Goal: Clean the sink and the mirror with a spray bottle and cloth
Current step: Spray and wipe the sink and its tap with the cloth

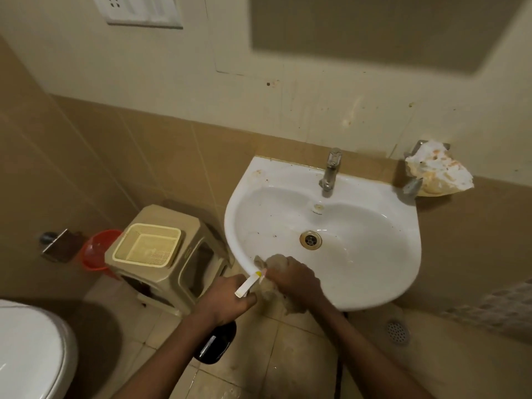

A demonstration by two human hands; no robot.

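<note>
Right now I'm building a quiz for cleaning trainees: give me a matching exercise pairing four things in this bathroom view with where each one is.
Things:
1. cloth
2. spray bottle
3. mesh basket
4. drain

Places:
A. on top of the beige stool
B. at the bottom of the sink bowl
C. gripped by the left hand, below the sink's front rim
D. under the right hand, on the sink's front rim

Pairs: 1-D, 2-C, 3-A, 4-B
</note>
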